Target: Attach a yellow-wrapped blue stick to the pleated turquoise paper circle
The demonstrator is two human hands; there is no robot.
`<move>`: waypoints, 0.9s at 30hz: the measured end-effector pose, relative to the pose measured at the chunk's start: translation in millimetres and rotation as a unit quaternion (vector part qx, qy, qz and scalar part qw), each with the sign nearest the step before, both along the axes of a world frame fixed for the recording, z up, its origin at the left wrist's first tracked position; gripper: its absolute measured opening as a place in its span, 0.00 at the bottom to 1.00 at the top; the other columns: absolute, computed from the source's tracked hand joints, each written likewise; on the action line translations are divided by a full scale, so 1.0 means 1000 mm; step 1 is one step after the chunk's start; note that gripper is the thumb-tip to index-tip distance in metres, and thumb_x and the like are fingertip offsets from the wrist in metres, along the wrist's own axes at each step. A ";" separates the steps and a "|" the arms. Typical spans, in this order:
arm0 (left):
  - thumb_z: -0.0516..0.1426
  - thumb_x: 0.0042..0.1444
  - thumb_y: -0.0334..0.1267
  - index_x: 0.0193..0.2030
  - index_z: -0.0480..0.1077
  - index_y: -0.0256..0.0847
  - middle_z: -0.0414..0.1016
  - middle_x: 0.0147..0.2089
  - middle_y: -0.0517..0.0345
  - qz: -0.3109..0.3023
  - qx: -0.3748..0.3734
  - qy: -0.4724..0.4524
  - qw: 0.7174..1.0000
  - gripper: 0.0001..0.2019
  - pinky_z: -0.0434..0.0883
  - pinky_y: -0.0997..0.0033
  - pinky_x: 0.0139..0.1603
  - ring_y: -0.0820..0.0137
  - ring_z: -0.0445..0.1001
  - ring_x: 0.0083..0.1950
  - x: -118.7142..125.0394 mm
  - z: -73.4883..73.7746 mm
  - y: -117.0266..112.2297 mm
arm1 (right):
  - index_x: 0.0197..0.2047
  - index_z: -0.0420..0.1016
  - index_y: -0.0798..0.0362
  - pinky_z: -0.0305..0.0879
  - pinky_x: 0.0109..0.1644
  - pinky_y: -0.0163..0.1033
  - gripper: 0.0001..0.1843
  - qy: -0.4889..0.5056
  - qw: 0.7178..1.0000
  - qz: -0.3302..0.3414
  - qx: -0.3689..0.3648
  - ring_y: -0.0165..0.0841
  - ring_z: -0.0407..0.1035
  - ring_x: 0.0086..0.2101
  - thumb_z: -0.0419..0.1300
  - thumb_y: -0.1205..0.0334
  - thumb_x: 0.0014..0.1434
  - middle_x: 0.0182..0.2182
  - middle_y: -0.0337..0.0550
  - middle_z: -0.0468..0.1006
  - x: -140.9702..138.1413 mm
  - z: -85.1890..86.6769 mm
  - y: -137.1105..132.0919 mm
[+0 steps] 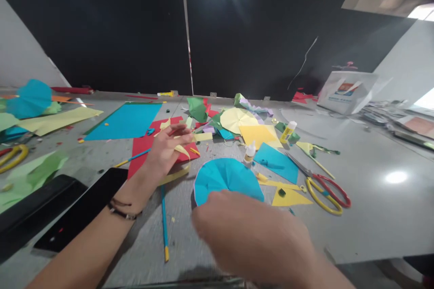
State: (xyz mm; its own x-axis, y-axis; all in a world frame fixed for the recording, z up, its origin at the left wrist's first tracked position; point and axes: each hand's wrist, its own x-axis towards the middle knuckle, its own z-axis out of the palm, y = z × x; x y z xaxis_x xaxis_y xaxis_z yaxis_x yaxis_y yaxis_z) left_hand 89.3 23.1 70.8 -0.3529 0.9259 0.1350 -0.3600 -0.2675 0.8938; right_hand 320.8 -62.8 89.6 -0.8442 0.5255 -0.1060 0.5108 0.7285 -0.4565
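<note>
My left hand [169,146] hovers over a sheet of red paper [139,162], its fingers loosely spread. A thin strip of yellow paper [176,174] curls out beside the palm; whether the hand touches it I cannot tell. My right hand [254,230], blurred and curled closed, is over the near edge of a pleated blue paper disc [227,174]. Its fingertips and anything in them are hidden. Between the hands lies a blue paper stick [164,216] with a yellow end. A small white glue bottle [250,153] stands just behind the disc.
Scissors [327,192] with red and yellow handles lie at right, near yellow paper scraps [291,198]. A glue stick [288,132] stands behind them. A pale yellow pleated disc [237,119] sits farther back. At left are a phone [84,210] and a black case [37,207].
</note>
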 end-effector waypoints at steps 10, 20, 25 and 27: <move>0.71 0.51 0.37 0.37 0.77 0.42 0.81 0.36 0.57 -0.004 -0.014 0.228 0.974 0.09 0.76 0.71 0.41 0.65 0.80 0.41 0.023 0.001 -0.027 | 0.48 0.68 0.53 0.77 0.28 0.34 0.23 0.239 0.942 -0.123 -0.202 0.34 0.83 0.29 0.37 0.49 0.79 0.38 0.51 0.86 0.023 -0.036 0.100; 0.66 0.60 0.45 0.39 0.76 0.45 0.80 0.35 0.58 -0.003 -0.048 0.306 0.951 0.08 0.78 0.70 0.34 0.66 0.79 0.32 0.038 -0.012 -0.033 | 0.46 0.86 0.50 0.76 0.31 0.34 0.21 0.342 0.918 -0.132 -0.149 0.34 0.82 0.29 0.56 0.47 0.75 0.37 0.48 0.88 0.043 -0.064 0.095; 0.66 0.60 0.49 0.39 0.77 0.46 0.82 0.35 0.58 0.001 -0.085 0.289 0.954 0.10 0.80 0.71 0.34 0.65 0.81 0.31 0.049 -0.022 -0.039 | 0.44 0.88 0.46 0.77 0.38 0.36 0.11 0.363 0.920 -0.131 -0.064 0.37 0.83 0.30 0.63 0.55 0.71 0.32 0.44 0.89 0.057 -0.063 0.100; 0.66 0.59 0.50 0.40 0.77 0.46 0.83 0.36 0.57 -0.021 -0.096 0.286 0.953 0.11 0.80 0.72 0.33 0.64 0.82 0.32 0.050 -0.029 -0.040 | 0.50 0.87 0.44 0.78 0.39 0.36 0.13 0.367 0.919 -0.134 -0.047 0.36 0.83 0.29 0.59 0.57 0.73 0.29 0.42 0.88 0.060 -0.065 0.098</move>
